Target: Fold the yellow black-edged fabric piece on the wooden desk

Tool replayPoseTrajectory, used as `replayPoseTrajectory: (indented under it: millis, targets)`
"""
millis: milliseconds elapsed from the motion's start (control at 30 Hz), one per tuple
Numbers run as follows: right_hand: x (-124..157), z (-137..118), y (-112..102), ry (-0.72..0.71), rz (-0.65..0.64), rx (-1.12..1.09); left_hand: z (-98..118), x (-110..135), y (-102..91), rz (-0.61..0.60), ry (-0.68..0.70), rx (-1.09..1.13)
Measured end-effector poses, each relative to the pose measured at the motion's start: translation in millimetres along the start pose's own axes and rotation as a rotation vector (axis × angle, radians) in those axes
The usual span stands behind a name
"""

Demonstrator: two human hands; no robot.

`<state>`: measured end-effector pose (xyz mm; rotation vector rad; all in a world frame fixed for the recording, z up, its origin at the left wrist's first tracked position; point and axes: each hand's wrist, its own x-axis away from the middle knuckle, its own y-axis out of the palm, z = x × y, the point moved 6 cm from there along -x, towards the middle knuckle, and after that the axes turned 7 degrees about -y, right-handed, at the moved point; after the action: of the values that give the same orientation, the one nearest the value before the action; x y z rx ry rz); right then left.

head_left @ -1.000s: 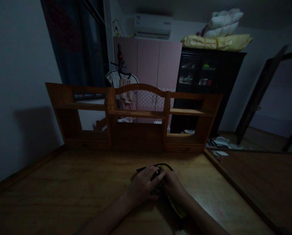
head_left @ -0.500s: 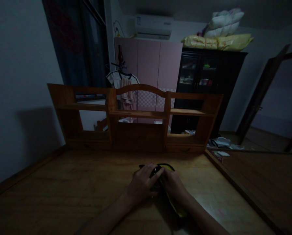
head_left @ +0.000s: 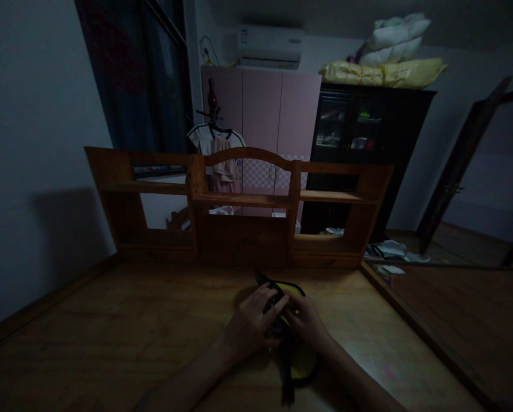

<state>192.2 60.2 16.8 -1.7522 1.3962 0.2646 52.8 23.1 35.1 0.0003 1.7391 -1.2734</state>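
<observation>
A yellow piece with black edging (head_left: 304, 361) is held just above or on the wooden desk (head_left: 162, 320); the dim light hides its exact kind. My left hand (head_left: 248, 317) curls over a dark, partly shiny part of it, with the fingers bent. From the right, my right hand (head_left: 310, 325) pinches the yellow piece near its middle, its fingertips close to those of my left hand. A dark strap-like strip (head_left: 287, 372) hangs toward me between the wrists. Beyond my left fingers a dark pointed end (head_left: 261, 277) sticks up. What lies under my left palm is hidden.
A wooden shelf unit (head_left: 245, 199) with small drawers stands along the desk's far edge. A raised wooden rim (head_left: 411, 320) borders the desk at right. Behind are a pink wardrobe (head_left: 260, 109), a black cabinet (head_left: 394, 126) and hanging clothes (head_left: 224, 154).
The yellow piece has turned so that more of its face shows below my right hand. The dark strip now hangs down, and the dark pointed end has risen. Both hands stay nearly in place.
</observation>
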Motion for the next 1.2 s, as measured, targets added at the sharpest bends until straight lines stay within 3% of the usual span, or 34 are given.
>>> replayPoseTrajectory:
  millis: [333,667,1200]
  targets:
    - [1.7,-3.3,-4.6,0.047,0.045,-0.05,5.1,-2.1,-10.0,0.079,0.031,0.01]
    - [-1.1,8.1,-0.7,0.178,0.113,-0.4,6.2,-2.6,-14.2,0.09,0.001,-0.016]
    - [-1.7,16.5,-3.1,0.282,0.137,-0.439,5.9,-2.6,-13.8,0.109,-0.01,0.002]
